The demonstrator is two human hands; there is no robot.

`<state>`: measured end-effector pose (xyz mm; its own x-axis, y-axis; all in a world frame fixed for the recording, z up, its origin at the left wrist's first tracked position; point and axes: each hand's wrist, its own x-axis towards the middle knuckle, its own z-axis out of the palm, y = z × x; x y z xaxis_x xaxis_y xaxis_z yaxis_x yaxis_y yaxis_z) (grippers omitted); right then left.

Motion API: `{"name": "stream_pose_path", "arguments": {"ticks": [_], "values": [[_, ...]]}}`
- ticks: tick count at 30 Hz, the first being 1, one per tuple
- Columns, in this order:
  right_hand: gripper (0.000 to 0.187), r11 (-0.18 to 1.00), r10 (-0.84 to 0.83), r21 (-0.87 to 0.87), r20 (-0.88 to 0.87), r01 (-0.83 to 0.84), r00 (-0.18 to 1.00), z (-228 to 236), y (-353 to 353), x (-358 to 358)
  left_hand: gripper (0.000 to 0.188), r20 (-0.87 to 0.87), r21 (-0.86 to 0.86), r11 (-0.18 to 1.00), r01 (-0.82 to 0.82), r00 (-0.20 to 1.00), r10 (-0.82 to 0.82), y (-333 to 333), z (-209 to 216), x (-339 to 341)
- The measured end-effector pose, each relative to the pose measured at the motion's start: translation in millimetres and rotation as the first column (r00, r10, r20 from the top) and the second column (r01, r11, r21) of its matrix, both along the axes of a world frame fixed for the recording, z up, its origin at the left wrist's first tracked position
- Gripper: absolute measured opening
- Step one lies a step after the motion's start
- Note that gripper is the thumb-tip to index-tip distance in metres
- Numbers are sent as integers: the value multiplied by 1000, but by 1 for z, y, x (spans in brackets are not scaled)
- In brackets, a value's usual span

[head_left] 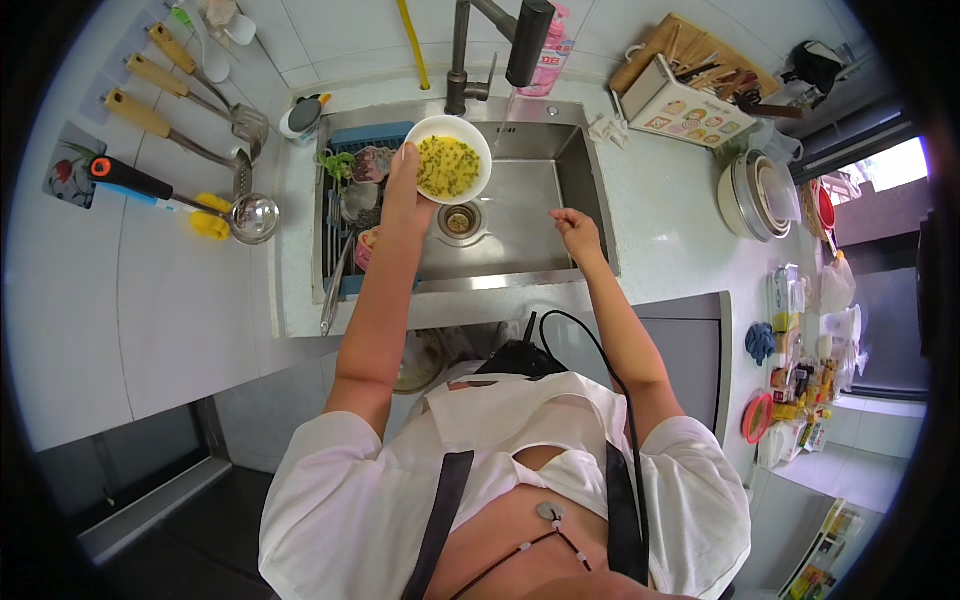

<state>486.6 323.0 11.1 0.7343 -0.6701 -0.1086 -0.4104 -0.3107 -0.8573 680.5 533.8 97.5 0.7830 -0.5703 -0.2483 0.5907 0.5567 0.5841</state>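
My left hand (408, 185) grips a white bowl (484, 180) by its left side, thumb at the rim. Inside lies a yellow, egg-like mixture (448, 166) dotted with chopped green bits. The bowl is held over the left part of a steel sink (530, 240), just behind the drain (460, 221). My right hand (578, 236) hovers over the sink's right side, its fingers curled in, with nothing seen in them. Behind the bowl rises a dark faucet (456, 80), its spout (528, 45) pointing down over the sink.
Left of the bowl, a blue drying rack (370, 135) holds greens (338, 165) and small items. Ladles and spatulas (200, 160) hang on the left wall. A pink pump bottle (550, 60), a chopstick holder (685, 105) and stacked basins (760, 195) stand around the counter (665, 220).
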Motion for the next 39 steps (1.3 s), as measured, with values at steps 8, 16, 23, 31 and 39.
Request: {"name": "stream_pose_path", "arguments": {"ticks": [8, 16, 23, 31, 39], "values": [[19, 994, -83, 82, 188, 68, 979, 32, 2, -34, 50, -333, -131, 987, 96, 933, -135, 13, 8, -56], [40, 884, 96, -430, -214, -182, 972, 92, 12, -123, 53, -345, 42, 982, 184, 925, -159, -12, 19, -135], [33, 924, -320, 248, 87, 290, 943, 82, -14, -336, 53, -309, 56, 870, 490, 837, -452, -73, 51, -285], [32, 584, -796, -15, 185, 811, 577, 82, 27, -592, 55, -324, -43, 457, 888, 421, -848, -161, 44, -500], [21, 87, -962, 140, 268, 986, 46, 99, 95, -775, 46, -422, -41, -68, 997, -79, -903, -238, 74, -719]]}}
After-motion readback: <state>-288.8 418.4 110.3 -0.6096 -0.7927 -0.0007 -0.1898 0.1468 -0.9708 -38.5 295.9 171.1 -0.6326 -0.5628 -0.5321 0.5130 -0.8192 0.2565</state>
